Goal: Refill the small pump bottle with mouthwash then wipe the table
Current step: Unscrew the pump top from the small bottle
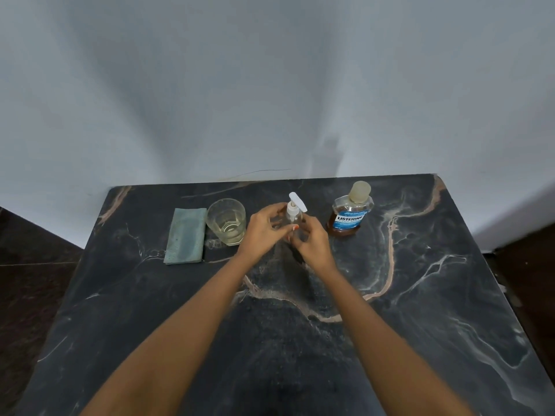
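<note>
Gripping small pump bottle [293, 216] with left hand [261, 232] and right hand [312, 244], probably to unscrew it, with mouthwash bottle [350, 217] ready right of the grip.

The table [420, 325] has a dark grey, marble-patterned stone top, streaked with thin white veins and one long pinkish vein that curves across its right half. A row of things sits along its far side. At the left a folded grey-green rectangular cloth [186, 235] lies flat. Just beside it on the right, a clear drinking glass [226, 222] stands upright. Next comes a small clear plastic pump bottle [292, 211] with a white pump head; its base is hidden, so contact with the top cannot be told. Farthest right, apart, stands a clear plastic mouthwash bottle [350, 214] with amber liquid, a blue label and a pale cap.
</note>
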Tool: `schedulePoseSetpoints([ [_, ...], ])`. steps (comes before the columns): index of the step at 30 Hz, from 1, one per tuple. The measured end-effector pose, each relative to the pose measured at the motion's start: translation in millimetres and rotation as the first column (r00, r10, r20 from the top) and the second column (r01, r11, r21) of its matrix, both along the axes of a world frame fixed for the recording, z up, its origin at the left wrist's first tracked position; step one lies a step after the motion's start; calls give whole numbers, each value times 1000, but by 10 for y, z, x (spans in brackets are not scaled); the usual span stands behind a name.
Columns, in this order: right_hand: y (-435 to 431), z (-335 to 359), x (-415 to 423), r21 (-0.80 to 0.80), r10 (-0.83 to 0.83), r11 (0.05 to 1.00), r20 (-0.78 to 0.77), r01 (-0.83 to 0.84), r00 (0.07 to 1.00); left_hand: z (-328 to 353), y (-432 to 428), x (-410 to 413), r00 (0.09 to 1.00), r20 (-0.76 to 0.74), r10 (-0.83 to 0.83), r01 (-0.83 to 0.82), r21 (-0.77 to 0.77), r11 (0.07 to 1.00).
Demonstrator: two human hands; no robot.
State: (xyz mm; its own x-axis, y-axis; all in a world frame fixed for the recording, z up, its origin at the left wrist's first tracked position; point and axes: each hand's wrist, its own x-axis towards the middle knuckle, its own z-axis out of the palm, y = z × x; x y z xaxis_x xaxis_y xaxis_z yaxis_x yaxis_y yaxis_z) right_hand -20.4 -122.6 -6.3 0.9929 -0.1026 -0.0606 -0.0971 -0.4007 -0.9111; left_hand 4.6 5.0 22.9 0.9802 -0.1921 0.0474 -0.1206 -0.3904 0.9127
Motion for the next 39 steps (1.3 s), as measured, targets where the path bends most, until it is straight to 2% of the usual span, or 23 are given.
schedulePoseSetpoints([
  [12, -19, 347, -971, 29, 2, 1000, 151, -7, 989, 402, 24, -959, 998, -5, -56, 55, -133, 990],
  [17, -13, 292, -1442, 77, -10, 997, 139, -1, 990, 386, 57, -1440, 997, -35, -61, 56, -144, 988],
  [26, -35, -20, -2236, 134, 37, 990, -20, -34, 999, 84, 125, -2169, 989, -105, -103, 91, -108, 990],
  [34, -48, -124, -2439, 14, 71, 997, -40, -71, 997, -94, 112, -2428, 975, -199, -98, 77, -114, 991],
  [39, -58, -164, -2483, 5, 83, 997, -58, -83, 995, -171, 99, -2478, 970, -227, -83, 57, -119, 991],
])
